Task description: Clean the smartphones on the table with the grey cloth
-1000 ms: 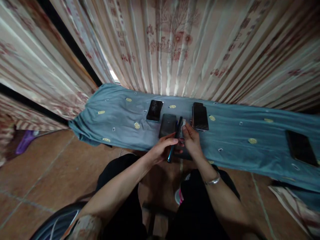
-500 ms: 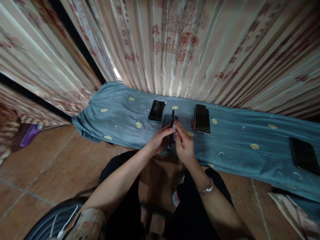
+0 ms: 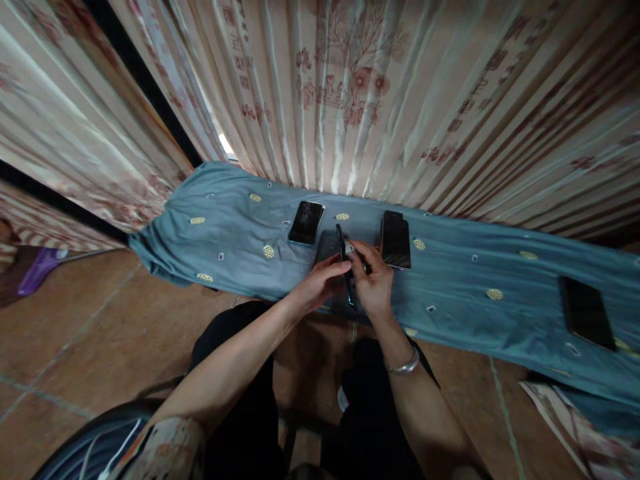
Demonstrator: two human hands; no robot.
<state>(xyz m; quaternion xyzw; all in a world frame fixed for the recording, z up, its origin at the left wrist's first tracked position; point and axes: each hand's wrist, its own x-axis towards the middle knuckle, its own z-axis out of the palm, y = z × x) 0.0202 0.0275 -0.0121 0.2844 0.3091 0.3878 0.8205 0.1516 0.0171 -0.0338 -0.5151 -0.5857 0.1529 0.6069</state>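
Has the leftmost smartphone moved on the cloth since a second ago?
No, the leftmost smartphone keeps its place beside the same yellow print on the blue cloth.

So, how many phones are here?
6: one phone between left hand and right hand, one beneath, one farther left, two stacked just right, one far right; more may hide underneath.

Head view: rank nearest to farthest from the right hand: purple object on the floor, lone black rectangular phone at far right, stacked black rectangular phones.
1. Stacked black rectangular phones: beyond and slightly right of the right hand.
2. Lone black rectangular phone: far right on the blue cloth.
3. Purple object: far left on the floor.
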